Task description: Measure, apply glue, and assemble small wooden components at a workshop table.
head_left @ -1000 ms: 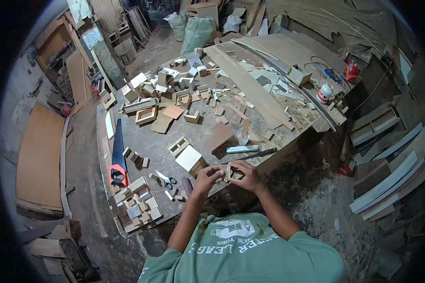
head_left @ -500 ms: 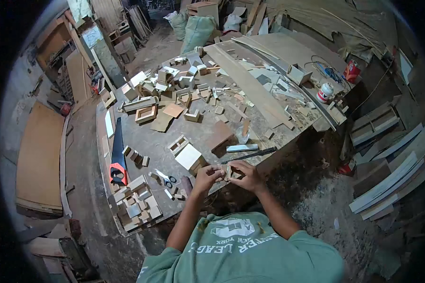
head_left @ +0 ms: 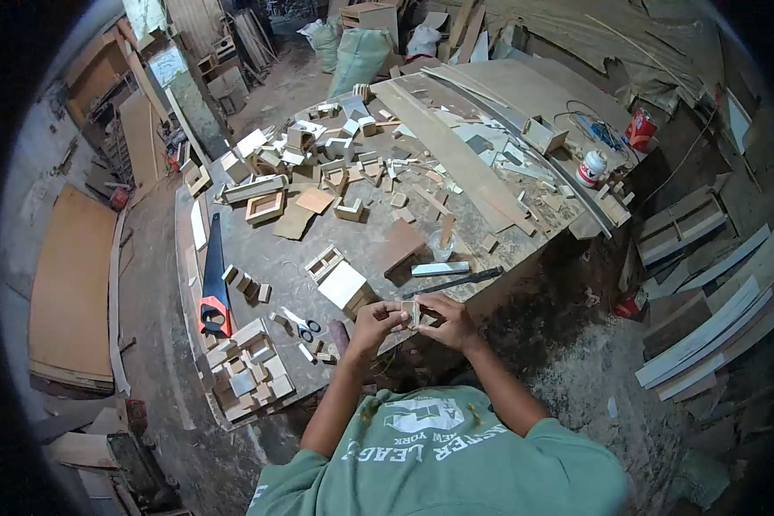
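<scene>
- Change noted: almost none against the two preceding views; the small wooden piece stayed between my hands, just off the near edge of the workbench. I judged the handwork on it unfinished, as I had not set it down.
- Fingers: those of my left hand were clamped on the piece's left side, those of my right hand on its right. I could not make out its joints.
- Dial centred on the piece, 12 pointing away from me.
- Surface: scissors lay near 9 o'clock, with a blue-bladed saw farther out that way. A cluster of small blocks sat at 8; a pale-topped wooden box stood near 10, just beside my left hand.
- A clear cup stood at 1, a dark bar lay at 2, and jumbled small boxes filled 11.
- Room: a green sack stood near 12, a plywood panel leaned at 9, stacked boards lay at 3.
</scene>
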The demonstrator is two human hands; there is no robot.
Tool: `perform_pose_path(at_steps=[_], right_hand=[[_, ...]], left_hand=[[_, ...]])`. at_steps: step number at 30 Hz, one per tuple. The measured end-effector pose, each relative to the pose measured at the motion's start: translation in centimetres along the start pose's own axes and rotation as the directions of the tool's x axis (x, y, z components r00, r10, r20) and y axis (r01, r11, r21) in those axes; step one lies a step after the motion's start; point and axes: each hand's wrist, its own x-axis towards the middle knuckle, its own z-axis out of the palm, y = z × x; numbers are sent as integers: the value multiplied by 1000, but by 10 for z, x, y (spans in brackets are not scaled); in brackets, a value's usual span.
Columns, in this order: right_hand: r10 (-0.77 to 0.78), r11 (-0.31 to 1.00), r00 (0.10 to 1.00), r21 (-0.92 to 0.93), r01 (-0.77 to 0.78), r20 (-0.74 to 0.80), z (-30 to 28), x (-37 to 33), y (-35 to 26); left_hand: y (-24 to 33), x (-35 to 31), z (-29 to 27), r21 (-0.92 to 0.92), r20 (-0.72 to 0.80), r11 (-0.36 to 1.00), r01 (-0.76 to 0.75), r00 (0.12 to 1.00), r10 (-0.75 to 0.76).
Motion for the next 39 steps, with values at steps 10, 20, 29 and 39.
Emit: perform_pose_path(at_steps=[10,20,29,39], right_hand=[[-38,999,999,1,38,8,1,-2,0],[-34,999,999,24,34,8,1,-2,2],[-80,997,997,19,80,5,-3,0,-1],[-73,997,997,18,74,-7,-2,1,-3]], left_hand=[[3,-5,-1,-7,7,1000,-7,1000,7],[4,-4,-6,-9,25,1000,28,999,-28],[10,-5,-2,29,-3,999,44,999,-44],[8,-5,-4,26,19,999,40,999,-41]])
